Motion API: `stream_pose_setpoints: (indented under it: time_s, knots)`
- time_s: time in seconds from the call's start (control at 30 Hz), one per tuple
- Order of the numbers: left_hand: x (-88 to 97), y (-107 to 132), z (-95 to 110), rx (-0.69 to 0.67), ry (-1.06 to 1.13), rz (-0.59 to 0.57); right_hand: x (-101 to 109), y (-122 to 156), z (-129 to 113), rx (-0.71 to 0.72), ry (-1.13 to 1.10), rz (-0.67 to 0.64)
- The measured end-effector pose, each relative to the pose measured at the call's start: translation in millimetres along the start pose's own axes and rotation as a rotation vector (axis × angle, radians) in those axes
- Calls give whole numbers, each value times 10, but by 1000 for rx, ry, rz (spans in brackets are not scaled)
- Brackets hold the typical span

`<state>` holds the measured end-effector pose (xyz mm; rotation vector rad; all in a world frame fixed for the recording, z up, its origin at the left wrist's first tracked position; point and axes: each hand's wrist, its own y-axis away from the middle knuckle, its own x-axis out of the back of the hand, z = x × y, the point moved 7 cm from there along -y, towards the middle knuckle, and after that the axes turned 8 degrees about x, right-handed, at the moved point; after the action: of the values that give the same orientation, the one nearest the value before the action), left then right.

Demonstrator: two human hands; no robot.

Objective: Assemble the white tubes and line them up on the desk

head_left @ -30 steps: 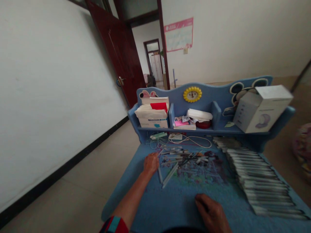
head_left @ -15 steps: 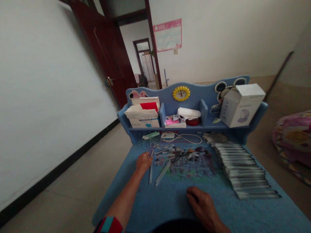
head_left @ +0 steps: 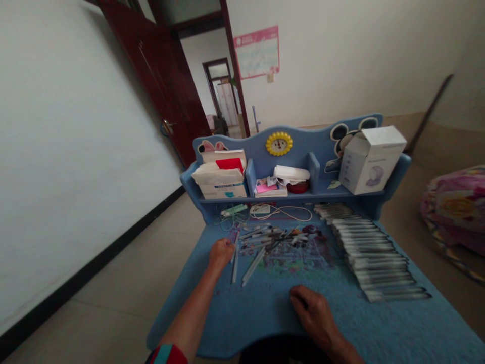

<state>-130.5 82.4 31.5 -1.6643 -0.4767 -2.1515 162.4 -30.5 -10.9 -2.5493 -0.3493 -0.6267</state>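
At the left side of the blue desk, my left hand (head_left: 221,254) is closed, fingertips pinched on a slim pale pen (head_left: 236,239) at the edge of the loose pile. Just beside it another pale pen (head_left: 235,268) lies lengthwise. The loose pile of pens (head_left: 269,237), some whitish and some dark, spreads to the right of that hand. A pair of pens (head_left: 253,268) points toward me in front of the pile. My right hand (head_left: 314,313) rests on the desk near the front edge, fingers curled in, with nothing visible in them.
A long row of pens (head_left: 375,258) lies side by side along the desk's right. Behind, a blue shelf (head_left: 227,200) carries a tissue-filled box (head_left: 222,184), papers (head_left: 271,191) and a white carton (head_left: 373,164). A white cable (head_left: 291,217) lies beneath it.
My left hand has shifted slightly left and toward me, and a second pen now shows apart beside the first. My right hand stays resting in place. The whole view has moved slightly.
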Motion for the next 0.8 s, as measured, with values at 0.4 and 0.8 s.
stream_pose_setpoints:
  time_s: [0.4,0.8]
  knots:
    - [6,33,-25,8,-42,-49,-8,5,13,-1,-2,-14]
    - [125,105,186,-34,-106,5,61,-24,-38,32,-29,47]
